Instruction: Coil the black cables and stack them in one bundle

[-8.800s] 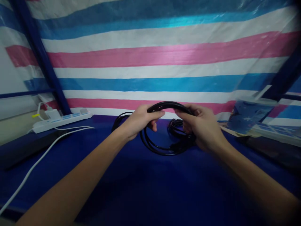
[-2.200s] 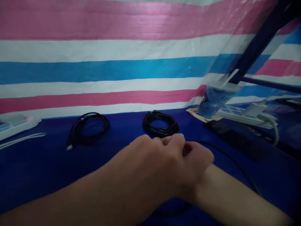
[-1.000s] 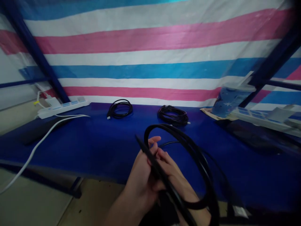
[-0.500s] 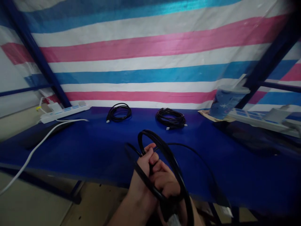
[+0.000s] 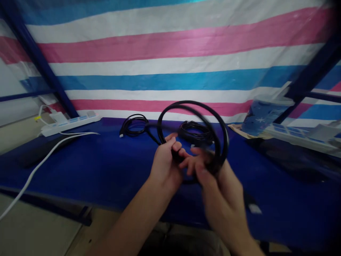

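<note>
A black cable (image 5: 223, 122), wound into a few loose loops, is held up above the blue table. My left hand (image 5: 167, 156) is closed round the left side of these loops, thumb on top. On the lower right of the loops, my right hand (image 5: 217, 186) grips the cable near the thumb, its fingers partly stretched toward the left hand and blurred. A dark plug with a pale tip (image 5: 254, 208) hangs or lies just right of my right wrist; whether it joins this cable is hidden.
Behind my hands lie two coiled black cables, the left coil (image 5: 134, 125) and the right coil (image 5: 195, 131). Power strips stand at left (image 5: 70, 125) and right (image 5: 286, 131). A blue cup (image 5: 257, 119) sits by the right strip. A white cord (image 5: 39, 170) crosses the table's left side.
Both hands have risen and moved forward with the looped cable. My right hand has shifted right, away from the left, and its fingers have loosened from a fist.
</note>
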The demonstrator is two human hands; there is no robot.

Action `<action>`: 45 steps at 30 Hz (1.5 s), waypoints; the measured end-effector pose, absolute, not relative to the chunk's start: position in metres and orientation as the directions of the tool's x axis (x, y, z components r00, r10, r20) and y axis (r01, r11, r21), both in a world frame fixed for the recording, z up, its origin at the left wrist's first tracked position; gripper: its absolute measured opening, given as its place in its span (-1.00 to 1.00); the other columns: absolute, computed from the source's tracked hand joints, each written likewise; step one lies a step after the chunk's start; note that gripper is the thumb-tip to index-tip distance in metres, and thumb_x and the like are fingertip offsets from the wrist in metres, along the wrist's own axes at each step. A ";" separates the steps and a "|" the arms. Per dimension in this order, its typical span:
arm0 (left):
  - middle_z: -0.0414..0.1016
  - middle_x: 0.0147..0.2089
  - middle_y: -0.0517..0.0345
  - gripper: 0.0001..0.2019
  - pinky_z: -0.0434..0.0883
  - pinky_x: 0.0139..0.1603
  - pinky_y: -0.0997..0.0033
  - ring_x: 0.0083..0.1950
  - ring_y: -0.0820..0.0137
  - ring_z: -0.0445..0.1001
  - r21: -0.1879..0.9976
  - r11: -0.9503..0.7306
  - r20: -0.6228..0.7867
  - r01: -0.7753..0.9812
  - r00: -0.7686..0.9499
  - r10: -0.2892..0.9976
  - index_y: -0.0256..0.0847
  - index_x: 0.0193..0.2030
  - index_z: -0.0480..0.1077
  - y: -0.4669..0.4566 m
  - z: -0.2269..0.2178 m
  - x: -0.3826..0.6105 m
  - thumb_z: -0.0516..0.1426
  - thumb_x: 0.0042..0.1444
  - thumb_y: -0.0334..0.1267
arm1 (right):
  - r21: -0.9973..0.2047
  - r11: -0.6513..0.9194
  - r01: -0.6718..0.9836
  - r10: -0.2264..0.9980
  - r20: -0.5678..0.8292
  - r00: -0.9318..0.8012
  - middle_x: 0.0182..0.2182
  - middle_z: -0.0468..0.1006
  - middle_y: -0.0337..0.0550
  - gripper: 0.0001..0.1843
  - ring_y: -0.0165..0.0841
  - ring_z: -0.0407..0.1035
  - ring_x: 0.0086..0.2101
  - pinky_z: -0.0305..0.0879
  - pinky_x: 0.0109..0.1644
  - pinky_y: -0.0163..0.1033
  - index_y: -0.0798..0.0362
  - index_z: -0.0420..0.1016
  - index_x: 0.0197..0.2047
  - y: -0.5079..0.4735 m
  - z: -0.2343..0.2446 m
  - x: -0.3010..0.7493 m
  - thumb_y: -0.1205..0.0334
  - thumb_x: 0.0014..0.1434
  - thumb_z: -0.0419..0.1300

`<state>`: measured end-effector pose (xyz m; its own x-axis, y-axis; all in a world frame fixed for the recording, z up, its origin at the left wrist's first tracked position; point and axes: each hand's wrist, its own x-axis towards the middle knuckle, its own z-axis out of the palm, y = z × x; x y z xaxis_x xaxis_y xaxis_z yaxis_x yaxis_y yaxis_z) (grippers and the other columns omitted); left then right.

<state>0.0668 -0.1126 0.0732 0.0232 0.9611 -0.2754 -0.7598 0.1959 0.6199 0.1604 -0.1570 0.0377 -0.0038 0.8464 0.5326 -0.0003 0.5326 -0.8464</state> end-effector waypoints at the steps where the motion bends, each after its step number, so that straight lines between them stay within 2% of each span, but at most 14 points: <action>1: 0.07 -0.62 0.41 -0.92 0.16 -0.64 0.65 -0.66 0.61 0.14 0.650 0.112 -0.199 -0.752 -0.026 0.980 -0.22 -0.26 0.20 -0.107 0.074 0.062 -0.05 0.21 -0.45 | -0.882 0.464 -0.087 0.885 0.466 -0.004 -0.43 0.43 -0.26 -0.83 -0.41 0.44 -0.34 0.40 -0.18 -0.25 0.01 0.37 -0.11 -0.148 0.048 0.164 0.32 0.23 0.05; 4: 0.17 -0.62 0.38 -0.89 0.33 -0.48 0.60 -0.59 0.60 0.25 0.805 -0.285 0.167 -0.520 -0.262 0.951 -0.22 -0.25 0.26 -0.086 0.086 0.045 0.11 0.09 -0.44 | -0.924 0.283 -0.257 0.928 0.331 -0.169 -0.61 0.28 -0.37 -0.80 -0.48 0.32 -0.56 0.43 -0.24 -0.20 0.10 0.40 -0.10 -0.116 0.085 0.183 0.34 0.19 0.06; 7: 0.25 -0.60 0.37 -0.72 0.21 -0.62 0.62 -0.65 0.59 0.24 0.885 -0.444 0.421 -0.142 -0.161 0.892 -0.17 -0.17 0.31 -0.065 0.117 0.028 0.22 -0.04 -0.44 | -0.968 0.212 -0.131 0.906 0.245 -0.346 -0.67 0.23 -0.38 -0.79 -0.52 0.24 -0.65 0.38 -0.43 -0.30 0.14 0.45 -0.15 -0.086 0.123 0.201 0.39 0.14 0.08; 10: 0.15 -0.63 0.38 -0.77 -0.05 -0.67 0.68 -0.70 0.71 0.10 0.950 -0.311 0.310 -0.014 0.139 0.940 -0.27 -0.26 0.36 -0.045 0.157 0.019 0.24 -0.09 -0.51 | -0.950 0.290 0.118 0.870 0.209 -0.447 -0.73 0.26 -0.36 -0.84 -0.54 0.22 -0.71 0.18 -0.63 -0.41 0.15 0.50 -0.25 -0.062 0.157 0.208 0.42 0.10 0.12; 13: -0.05 -0.65 0.42 -0.93 -0.24 -0.67 0.68 -0.72 0.78 -0.13 0.958 -0.264 0.285 -0.110 0.269 0.920 -0.32 -0.36 0.33 -0.026 0.191 0.016 0.15 0.04 -0.50 | -0.886 0.420 0.198 0.889 0.358 -0.283 -0.69 0.35 -0.39 -0.78 -0.61 0.30 -0.64 0.12 -0.54 -0.44 0.20 0.49 -0.18 -0.044 0.184 0.206 0.46 0.13 0.07; 16: -0.25 -0.65 0.43 -0.86 -0.28 -0.73 0.63 -0.74 0.72 -0.25 0.866 -0.331 0.409 -0.375 0.152 0.900 -0.29 -0.40 0.28 -0.007 0.210 0.017 0.00 0.17 -0.48 | -0.885 0.459 0.076 0.888 0.454 -0.068 -0.51 0.46 -0.38 -0.75 -0.56 0.42 -0.44 0.22 -0.36 -0.37 0.23 0.48 -0.13 -0.024 0.198 0.203 0.43 0.14 0.07; 21: -0.29 -0.70 0.45 -0.81 -0.20 -0.78 0.63 -0.77 0.67 -0.25 0.633 -0.421 0.469 -0.649 -0.112 0.876 -0.24 -0.42 0.25 0.026 0.214 0.023 -0.04 0.21 -0.45 | -0.800 0.530 -0.281 0.816 0.571 -0.086 -0.43 0.50 -0.24 -0.85 -0.44 0.45 -0.35 0.41 -0.16 -0.26 0.14 0.47 -0.40 0.016 0.197 0.192 0.25 0.16 0.18; 26: -0.26 -0.72 0.44 -0.78 -0.09 -0.76 0.62 -0.78 0.65 -0.19 0.535 -0.425 0.412 -0.730 -0.214 0.886 -0.21 -0.41 0.25 0.051 0.210 0.029 -0.08 0.26 -0.42 | -0.797 0.527 -0.295 0.794 0.586 -0.162 -0.34 0.51 -0.21 -0.90 -0.35 0.44 -0.24 0.40 -0.09 -0.17 0.02 0.44 -0.36 0.044 0.199 0.171 0.20 0.15 0.18; 30: -0.25 -0.70 0.44 -0.82 -0.06 -0.73 0.61 -0.77 0.64 -0.20 0.593 -0.413 0.393 -0.691 -0.199 0.898 -0.21 -0.35 0.26 0.063 0.199 0.040 -0.08 0.23 -0.44 | -0.810 0.499 -0.307 0.828 0.550 -0.107 -0.53 0.40 -0.28 -0.84 -0.48 0.36 -0.50 0.38 -0.31 -0.32 0.00 0.40 -0.41 0.053 0.208 0.161 0.37 0.18 0.10; 33: -0.18 -0.69 0.44 -0.89 0.13 -0.64 0.63 -0.75 0.62 -0.08 0.672 -0.433 0.408 -0.601 -0.187 0.894 -0.19 -0.24 0.27 0.074 0.182 0.051 -0.05 0.20 -0.43 | -0.825 0.460 -0.329 0.875 0.484 0.010 -0.76 0.06 -0.43 -0.78 -0.59 -0.09 -0.77 0.01 -0.70 -0.42 0.05 0.33 -0.49 0.058 0.211 0.165 0.42 0.19 0.10; 37: 0.30 -0.44 0.25 -0.73 0.39 -0.22 0.39 -0.33 0.43 0.43 0.859 -0.470 0.461 -0.201 -0.092 0.883 -0.16 -0.10 0.28 0.089 0.160 0.056 0.17 0.07 -0.18 | -0.731 0.607 -0.312 0.795 0.566 0.219 -0.81 -0.13 -0.47 -0.80 -0.57 -0.32 -0.76 -0.34 -0.72 -0.36 0.08 0.41 -0.37 0.069 0.207 0.181 0.34 0.27 0.04; 39: 0.38 -0.14 0.08 -0.51 0.36 -0.05 0.24 -0.03 0.22 0.40 0.908 -0.419 0.417 -0.012 -0.095 0.904 -0.12 -0.06 0.30 0.091 0.153 0.056 0.23 -0.06 0.09 | -0.649 0.696 -0.308 0.718 0.637 0.279 -0.80 -0.13 -0.47 -0.80 -0.54 -0.33 -0.75 -0.33 -0.69 -0.32 0.06 0.42 -0.32 0.074 0.204 0.188 0.32 0.29 0.02; 42: 0.26 0.12 0.00 -0.31 0.29 0.07 0.09 0.18 0.05 0.25 0.962 -0.268 0.262 -0.056 -0.102 0.960 -0.06 0.01 0.25 0.087 0.147 0.063 0.15 -0.16 0.34 | -0.540 0.765 -0.351 0.643 0.671 0.368 -0.78 -0.16 -0.47 -0.83 -0.52 -0.35 -0.74 -0.32 -0.66 -0.30 0.03 0.38 -0.31 0.081 0.201 0.191 0.30 0.30 0.01; 45: 0.26 0.13 -0.01 -0.35 0.36 -0.02 0.11 0.18 0.03 0.28 0.949 -0.154 0.191 -0.274 0.116 0.975 -0.05 0.00 0.24 0.080 0.145 0.078 0.11 -0.11 0.34 | -0.485 0.764 -0.425 0.641 0.642 0.420 -0.78 -0.17 -0.46 -0.80 -0.51 -0.31 -0.74 -0.27 -0.67 -0.33 0.01 0.34 -0.32 0.086 0.199 0.186 0.28 0.33 -0.04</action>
<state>0.0776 0.0803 0.1452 0.1157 0.9747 0.1913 -0.2745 -0.1538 0.9492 0.1859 0.0860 0.1986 0.4204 0.6410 0.6422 -0.4249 0.7644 -0.4849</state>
